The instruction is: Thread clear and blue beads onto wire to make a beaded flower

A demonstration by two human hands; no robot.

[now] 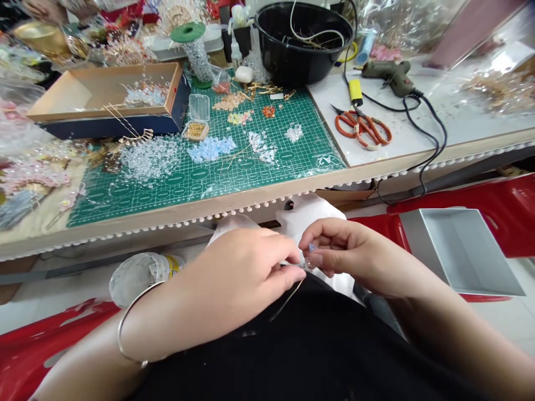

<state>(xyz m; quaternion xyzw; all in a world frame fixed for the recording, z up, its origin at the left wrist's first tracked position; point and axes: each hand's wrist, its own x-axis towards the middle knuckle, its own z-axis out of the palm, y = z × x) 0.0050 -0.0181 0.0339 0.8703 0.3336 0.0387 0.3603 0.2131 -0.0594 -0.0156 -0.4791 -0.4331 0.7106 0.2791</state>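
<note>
Over my lap, my left hand [246, 273] pinches a thin gold wire [288, 298] between thumb and fingers; its loose end slants down toward my black top. Close beside it, my right hand [343, 250] is closed on a small pale-blue bead piece [311, 248], part of which shows between the fingertips. Whether wire and bead piece are joined I cannot tell, as the fingers hide the spot. On the green cutting mat [167, 195] in front lie blue petal beads [212, 148], clear beads [148, 159] and white beads [262, 147].
On the table stand a cardboard box [54, 125], a green-topped spool [196, 55] and a black basin [301, 55]. Red-handled scissors [363, 128], a yellow lighter [355, 92] and a corded glue gun [390, 75] lie right. Below are a white bucket [136, 278] and a grey box [460, 250].
</note>
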